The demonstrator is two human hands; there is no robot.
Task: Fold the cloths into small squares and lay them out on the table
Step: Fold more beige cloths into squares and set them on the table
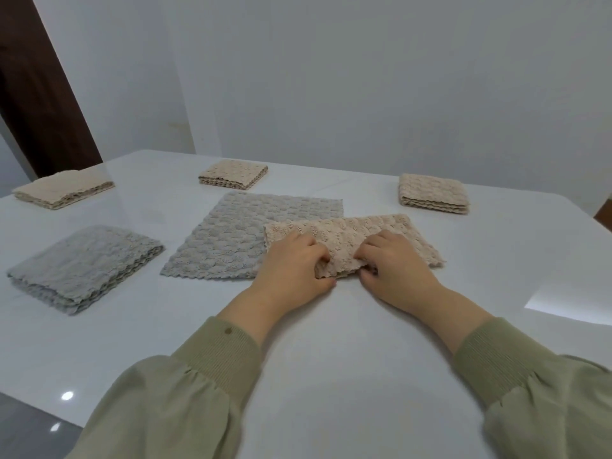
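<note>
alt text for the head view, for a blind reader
Left hand and right hand pinch the near edge of a beige cloth lying partly over a flat grey cloth on a white table. Around lie a folded grey cloth and three folded beige cloths.

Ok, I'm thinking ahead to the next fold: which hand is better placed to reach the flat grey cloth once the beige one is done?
Probably the left. The left hand pinches the beige cloth beside the flat grey cloth, which lies to its left; the right hand would have to cross over.
</note>
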